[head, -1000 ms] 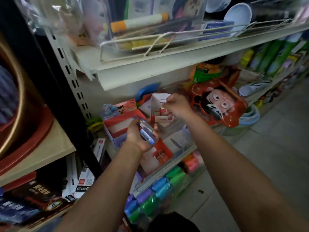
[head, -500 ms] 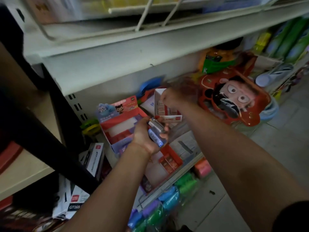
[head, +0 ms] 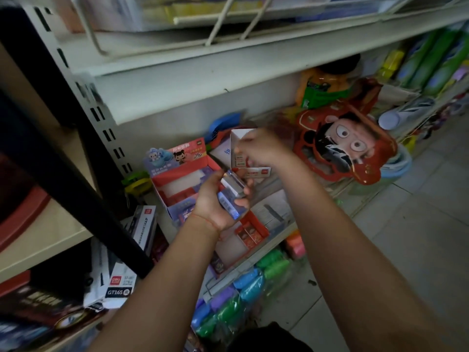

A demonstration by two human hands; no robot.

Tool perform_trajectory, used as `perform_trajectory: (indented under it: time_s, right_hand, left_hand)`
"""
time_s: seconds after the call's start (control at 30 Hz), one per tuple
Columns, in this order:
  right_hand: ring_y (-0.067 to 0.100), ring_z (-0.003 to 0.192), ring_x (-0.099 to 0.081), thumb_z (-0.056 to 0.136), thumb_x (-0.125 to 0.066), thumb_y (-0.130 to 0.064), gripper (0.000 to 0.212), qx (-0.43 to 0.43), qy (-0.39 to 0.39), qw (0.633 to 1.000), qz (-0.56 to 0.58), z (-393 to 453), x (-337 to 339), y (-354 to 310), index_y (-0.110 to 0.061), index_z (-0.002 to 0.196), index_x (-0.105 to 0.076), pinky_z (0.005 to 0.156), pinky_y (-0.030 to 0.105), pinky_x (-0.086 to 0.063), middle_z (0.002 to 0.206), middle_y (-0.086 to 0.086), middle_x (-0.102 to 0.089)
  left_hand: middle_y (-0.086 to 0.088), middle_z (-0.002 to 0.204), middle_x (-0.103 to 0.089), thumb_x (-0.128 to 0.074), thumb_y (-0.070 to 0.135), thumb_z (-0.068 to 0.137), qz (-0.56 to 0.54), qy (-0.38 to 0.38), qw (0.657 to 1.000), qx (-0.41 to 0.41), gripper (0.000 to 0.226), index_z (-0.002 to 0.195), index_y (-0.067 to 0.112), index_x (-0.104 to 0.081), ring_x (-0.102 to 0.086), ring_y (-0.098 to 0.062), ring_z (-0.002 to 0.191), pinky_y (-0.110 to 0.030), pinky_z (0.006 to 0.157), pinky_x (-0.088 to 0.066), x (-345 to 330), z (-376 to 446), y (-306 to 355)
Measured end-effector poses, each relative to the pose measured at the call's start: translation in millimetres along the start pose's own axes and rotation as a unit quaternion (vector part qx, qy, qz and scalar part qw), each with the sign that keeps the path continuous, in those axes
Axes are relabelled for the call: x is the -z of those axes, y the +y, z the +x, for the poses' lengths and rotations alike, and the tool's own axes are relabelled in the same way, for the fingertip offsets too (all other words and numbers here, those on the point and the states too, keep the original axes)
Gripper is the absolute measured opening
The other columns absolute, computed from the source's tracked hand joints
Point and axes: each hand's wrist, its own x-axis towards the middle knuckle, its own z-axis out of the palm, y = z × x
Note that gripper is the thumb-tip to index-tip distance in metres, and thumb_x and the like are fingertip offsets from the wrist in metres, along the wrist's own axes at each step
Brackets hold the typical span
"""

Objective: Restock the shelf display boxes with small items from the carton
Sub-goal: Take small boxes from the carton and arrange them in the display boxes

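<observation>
Right hand (head: 264, 148) is motion-blurred; its fingers read as pinching the upper edge of a small white-and-red carton (head: 243, 158), but exact finger placement cannot be resolved. Print on the carton is illegible. The carton stands upright, open top upward, over the back middle of the lower shelf (head: 274, 237); its contents are hidden by the hand and its own wall.

Left hand (head: 218, 204) is curled round a few small packaged items (head: 232, 196), blue and clear; the count is not clear. Their long axes run from the palm up toward the carton, tilted away and to the right. They sit above the shelf's front middle, just below the carton and not touching it.

Display box with cartoon header (head: 180, 174), at the shelf's back left: red interior, mostly bare white floor visible, a few purple packs at its front edge. Its right side is covered by the left hand.

Second red display box (head: 250, 233), at the front edge beneath the left wrist: divided compartments hold small red packs; its near half is hidden by the forearm.

Red cartoon mask (head: 347, 148) leans at the shelf's right end.
</observation>
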Motion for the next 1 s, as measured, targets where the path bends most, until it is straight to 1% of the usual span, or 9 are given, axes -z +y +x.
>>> perform_trajectory:
  time_s: [0.07, 0.17, 0.27, 0.43, 0.53, 0.63, 0.8, 0.9, 1.0]
  right_hand:
    - [0.026, 0.06, -0.064, 0.088, -0.06, -0.023, 0.02, -0.025, -0.06, 0.997, 0.049, -36, -2, -4, -0.007, 0.081, -0.069, 0.063, 0.037, -0.052, 0.067, 0.009, -0.067]
    - [0.022, 0.058, -0.063, 0.088, -0.066, -0.027, 0.031, -0.021, -0.07, 0.992, 0.1, -84, -13, -4, 0.002, 0.078, -0.066, 0.068, 0.044, -0.057, 0.062, 0.014, -0.064]
    - [0.009, 0.05, -0.06, 0.09, -0.068, -0.028, 0.036, -0.036, -0.077, 0.986, 0.142, -118, -23, -8, -0.005, 0.062, -0.062, 0.051, 0.028, -0.054, 0.055, 0.003, -0.06]
    - [0.007, 0.054, -0.061, 0.087, -0.073, -0.022, 0.026, -0.033, -0.106, 0.973, 0.204, -143, -25, -8, -0.001, 0.073, -0.068, 0.05, 0.02, -0.052, 0.068, 0.009, -0.063]
    - [0.007, 0.047, -0.054, 0.088, -0.071, -0.026, 0.029, -0.045, -0.061, 0.968, 0.24, -144, -27, -3, 0.003, 0.085, -0.068, 0.045, 0.02, -0.048, 0.07, 0.011, -0.062]
    - [0.017, 0.044, -0.049, 0.092, -0.063, -0.027, 0.035, -0.094, -0.001, 0.929, 0.358, -136, -27, 8, 0.007, 0.085, -0.061, 0.044, 0.025, -0.045, 0.061, 0.011, -0.054]
    - [0.02, 0.06, -0.065, 0.092, -0.052, -0.005, 0.019, -0.158, 0.086, 0.892, 0.414, -117, -17, 41, 0.005, 0.097, -0.068, 0.054, 0.026, -0.055, 0.076, 0.016, -0.071]
    - [0.023, 0.065, -0.069, 0.091, -0.054, 0.001, 0.013, -0.177, 0.095, 0.898, 0.391, -112, -15, 55, -0.004, 0.089, -0.066, 0.069, 0.033, -0.062, 0.078, 0.014, -0.069]
    - [0.028, 0.082, -0.068, 0.083, -0.06, -0.001, 0.019, -0.178, 0.171, 0.938, 0.242, -103, -11, 79, -0.016, 0.072, -0.064, 0.081, 0.04, -0.057, 0.078, 0.004, -0.067]
  left_hand:
    - [-0.015, 0.092, -0.06, -0.042, 0.04, 0.096, 0.01, 0.0, 1.0, -0.009, 0.039, 0.108, 0.006, -0.058, -0.057, -0.021, 0.059, -0.02, 0.044, -0.039, 2, -10, -2]
    - [-0.011, 0.086, -0.064, -0.042, 0.043, 0.098, 0.019, 0.038, 0.999, -0.014, 0.046, 0.097, 0.003, -0.065, -0.058, -0.021, 0.066, -0.023, 0.057, -0.04, 1, -25, -6]
    - [-0.004, 0.066, -0.065, -0.039, 0.043, 0.098, 0.078, 0.082, 0.993, -0.035, 0.054, 0.075, 0.007, -0.071, -0.059, -0.015, 0.051, -0.017, 0.043, -0.038, -3, -39, -14]
    - [-0.002, 0.066, -0.067, -0.038, 0.04, 0.1, 0.139, 0.131, 0.98, -0.047, 0.038, 0.086, 0.013, -0.061, -0.059, -0.013, 0.047, -0.015, 0.038, -0.034, 0, -50, -23]
    - [-0.006, 0.063, -0.062, -0.038, 0.039, 0.099, 0.132, 0.133, 0.982, -0.031, 0.042, 0.083, 0.009, -0.062, -0.056, -0.017, 0.048, -0.016, 0.039, -0.031, 1, -47, -27]
    - [-0.01, 0.068, -0.06, -0.038, 0.041, 0.097, 0.111, 0.116, 0.987, -0.001, 0.047, 0.078, 0.006, -0.063, -0.051, -0.019, 0.053, -0.017, 0.04, -0.028, 4, -38, -31]
    - [-0.009, 0.071, -0.053, -0.039, 0.042, 0.093, 0.117, 0.119, 0.986, 0.03, 0.038, 0.079, 0.011, -0.055, -0.048, -0.016, 0.046, -0.015, 0.039, -0.028, 11, -21, -32]
    - [-0.009, 0.07, -0.052, -0.041, 0.039, 0.093, 0.15, 0.121, 0.98, 0.041, 0.034, 0.079, 0.011, -0.056, -0.046, -0.015, 0.046, -0.014, 0.039, -0.028, 13, -14, -35]
    - [-0.008, 0.069, -0.05, -0.043, 0.04, 0.092, 0.178, 0.135, 0.973, 0.051, 0.033, 0.079, 0.013, -0.056, -0.043, -0.015, 0.045, -0.015, 0.039, -0.027, 17, -11, -40]
